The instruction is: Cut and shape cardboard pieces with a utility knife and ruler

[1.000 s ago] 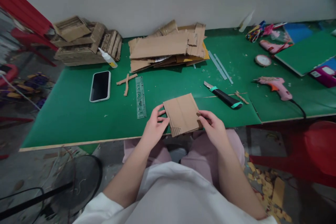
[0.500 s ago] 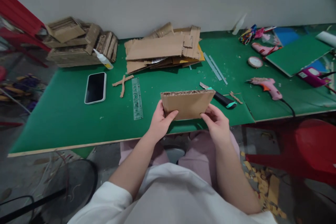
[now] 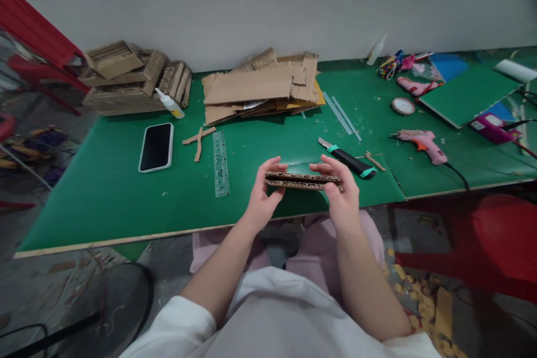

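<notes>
Hands: both engaged. The left hand [image 3: 258,201] pinches one end of the stacked cardboard pieces [image 3: 304,185], thumb on the near side, fingers beyond the far side. The right hand [image 3: 346,196] grips the other end likewise, its thumb against the near corrugated edge. The pieces are to the right of the clear ruler [image 3: 221,165], over the front of the green tabletop [image 3: 126,201].

Change noted: one second ago the broad face lay upward; half a second ago it was tilted toward the person. The stack now stands edge-on, two corrugated edges showing upward with a dark gap between them, wider at the left end. In my judgement, this position allows the edges to be compared and evened up.

Surroundings: the utility knife [image 3: 352,162], blade exposed, lies right of the ruler, just past the right hand. The phone [image 3: 156,148] lies left of the ruler.

Not verified: the broad faces are turned out of sight; whether the pieces are joined lower down, or touch the tabletop, cannot be determined. Several fingertips are hidden behind the cardboard. Left thumb contact is hard to confirm.
</notes>
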`<state>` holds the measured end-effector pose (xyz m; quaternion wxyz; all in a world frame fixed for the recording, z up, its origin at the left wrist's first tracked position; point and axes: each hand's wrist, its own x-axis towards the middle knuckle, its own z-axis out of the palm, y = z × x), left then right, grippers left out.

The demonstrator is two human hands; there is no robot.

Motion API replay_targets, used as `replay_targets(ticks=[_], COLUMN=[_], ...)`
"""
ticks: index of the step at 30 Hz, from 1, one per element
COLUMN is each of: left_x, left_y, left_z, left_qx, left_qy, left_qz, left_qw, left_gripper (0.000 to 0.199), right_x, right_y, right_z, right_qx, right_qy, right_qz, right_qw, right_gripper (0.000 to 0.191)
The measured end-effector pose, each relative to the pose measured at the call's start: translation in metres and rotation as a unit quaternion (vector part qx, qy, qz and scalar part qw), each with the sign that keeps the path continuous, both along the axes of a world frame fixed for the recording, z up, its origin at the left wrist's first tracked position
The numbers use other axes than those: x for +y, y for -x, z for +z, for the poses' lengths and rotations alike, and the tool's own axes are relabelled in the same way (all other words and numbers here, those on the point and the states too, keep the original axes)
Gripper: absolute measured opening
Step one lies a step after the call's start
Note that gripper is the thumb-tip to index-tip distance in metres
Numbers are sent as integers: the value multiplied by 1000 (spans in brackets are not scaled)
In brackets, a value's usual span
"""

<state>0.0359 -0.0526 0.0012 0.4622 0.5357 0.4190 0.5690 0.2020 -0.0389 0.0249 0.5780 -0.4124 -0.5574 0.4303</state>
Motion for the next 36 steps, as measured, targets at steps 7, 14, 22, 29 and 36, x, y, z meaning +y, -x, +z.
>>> replay_targets(ticks=[7, 14, 22, 29, 36], left_x=[3, 16, 19, 19, 21], left_y=[-8, -16, -25, -27, -28], left_z=[-3, 22, 29, 28, 29], left_qx=[-23, -6, -31, -27, -3], left_qy=[5, -6, -2, -9, -9], left_qz=[41, 152, 134, 150, 156], left_qw=[999, 988, 991, 988, 988], left_gripper=[40, 32, 25, 32, 33], right_x=[8, 9, 19, 27, 26], right_y=[23, 25, 16, 18, 19], right_z=[6, 6, -4, -18, -17], right_qx=[-15, 5, 14, -10, 29], right_qy=[22, 13, -7, -90, -55], right_qz=[-183, -183, -118, -156, -116], right_qw=[983, 983, 993, 984, 991], right_gripper=[30, 15, 25, 37, 33])
